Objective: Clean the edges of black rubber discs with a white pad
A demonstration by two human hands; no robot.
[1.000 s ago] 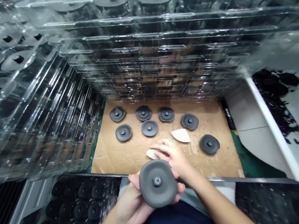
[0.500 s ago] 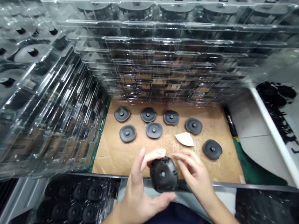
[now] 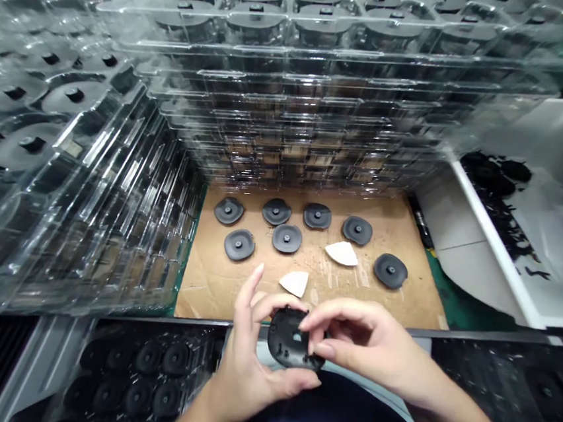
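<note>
1. The black disc (image 3: 293,339) is held between both hands, low in the view at the near edge of the bench. Its recessed face is turned toward the camera.
2. My left hand (image 3: 248,374) is closed around the disc, thumb under the rim and index finger raised clear. My right hand (image 3: 372,352) pinches the right rim with curled fingertips.
3. I judge it best to keep contact on the rim. The left hand should bear the weight, leaving the right fingertips free to work the face with a light pinch.
4. The disc looks like matte, dark, rigid moulded plastic, round, with small openings.
5. Seven like discs (image 3: 287,238) lie on the scuffed brown cardboard sheet (image 3: 214,284), each with a small centre hub. Two white wedges (image 3: 342,253) lie among them.
6. Glossy, ribbed clear blister trays (image 3: 296,106) are stacked behind and to the left.
</note>
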